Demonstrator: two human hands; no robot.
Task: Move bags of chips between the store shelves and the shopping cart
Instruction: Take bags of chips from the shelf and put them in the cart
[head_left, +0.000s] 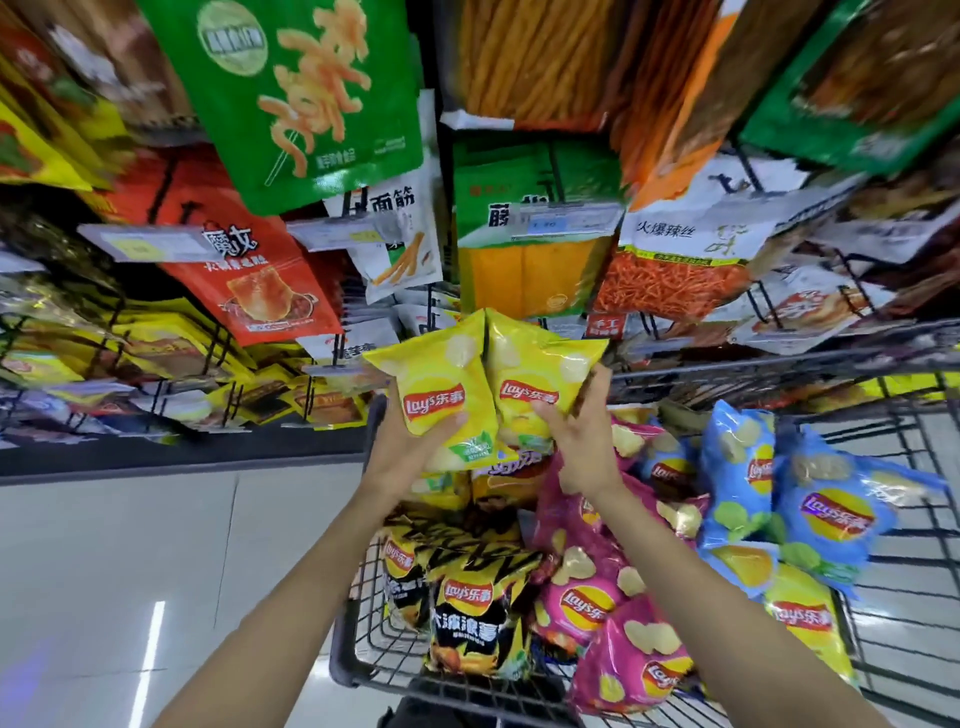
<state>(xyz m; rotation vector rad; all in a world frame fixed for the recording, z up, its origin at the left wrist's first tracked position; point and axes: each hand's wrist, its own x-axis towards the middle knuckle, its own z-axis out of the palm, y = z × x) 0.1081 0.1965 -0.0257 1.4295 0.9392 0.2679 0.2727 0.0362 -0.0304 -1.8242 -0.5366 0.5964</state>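
Note:
Two yellow Lay's chip bags are held side by side above the shopping cart (358, 660). My left hand (410, 447) grips the left yellow bag (441, 384) from below. My right hand (576, 441) grips the right yellow bag (535, 374) at its lower right. Both bags stand upright, touching along their inner edges, in front of the shelf racks. Inside the cart lie black-and-yellow bags (478, 613), pink bags (602, 597), blue bags (826, 509) and a yellow bag (805, 618).
Hanging snack packs fill the wire shelf racks ahead: a green pack (306, 93), a red pack (260, 280), orange packs (535, 260). Price tags (150, 244) jut out from hooks. Pale floor tiles (130, 571) lie left of the cart.

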